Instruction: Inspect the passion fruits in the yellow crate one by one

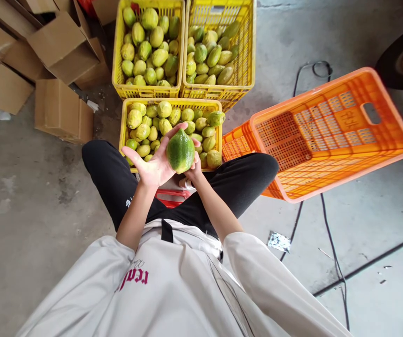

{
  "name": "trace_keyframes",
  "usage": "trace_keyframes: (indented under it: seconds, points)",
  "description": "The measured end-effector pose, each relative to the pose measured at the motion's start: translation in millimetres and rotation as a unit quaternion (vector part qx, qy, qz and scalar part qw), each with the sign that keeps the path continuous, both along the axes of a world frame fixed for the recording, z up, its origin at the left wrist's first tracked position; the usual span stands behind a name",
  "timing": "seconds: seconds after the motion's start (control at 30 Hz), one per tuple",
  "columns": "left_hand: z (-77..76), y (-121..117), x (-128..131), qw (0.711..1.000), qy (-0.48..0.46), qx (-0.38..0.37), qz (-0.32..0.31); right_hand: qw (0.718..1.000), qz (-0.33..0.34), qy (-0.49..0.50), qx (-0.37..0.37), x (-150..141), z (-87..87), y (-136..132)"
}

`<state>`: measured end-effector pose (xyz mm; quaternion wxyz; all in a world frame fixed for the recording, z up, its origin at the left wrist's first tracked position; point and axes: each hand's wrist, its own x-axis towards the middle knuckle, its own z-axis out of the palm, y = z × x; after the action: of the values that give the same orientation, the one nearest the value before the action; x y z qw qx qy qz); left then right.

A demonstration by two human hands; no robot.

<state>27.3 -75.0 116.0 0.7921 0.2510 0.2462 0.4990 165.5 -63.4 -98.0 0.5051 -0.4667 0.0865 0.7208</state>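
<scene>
The forearms (135,214) were angled toward twelve o'clock; the left hand (154,164) was held open, palm up, thumb (132,157) stretched toward ten; the right hand (195,169) was curled, partly hidden.

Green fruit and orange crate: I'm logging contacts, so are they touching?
Apart: the head view shows part of the nearest yellow crate between the green fruit and the orange crate.

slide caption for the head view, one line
Spread left hand and right hand cradle a green fruit before a fruit-filled yellow crate.
</scene>
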Motion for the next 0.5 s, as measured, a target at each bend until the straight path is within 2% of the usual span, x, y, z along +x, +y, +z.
trace_keyframes:
  seconds: [0.1,0.23,0.33,0.5]
  points:
    - [-1.4,-0.2,-0.6,1.000,-0.022,0.009,-0.005,1.000,-0.017,0.008,0.008,0.0,-0.1,-0.9]
    - [-7.0,-0.1,-2.6,1.000,0.029,-0.003,0.002,1.000,-0.011,0.010,0.009,0.0,-1.9,-0.9]
    - [-12.9,1.2,-3.9,0.997,0.061,-0.039,0.021,1.000,-0.003,0.007,0.006,0.4,-4.0,0.2]
    - [-18.4,5.0,-4.2,0.995,0.014,-0.098,0.018,1.000,-0.004,0.025,0.002,1.1,-5.3,1.9]
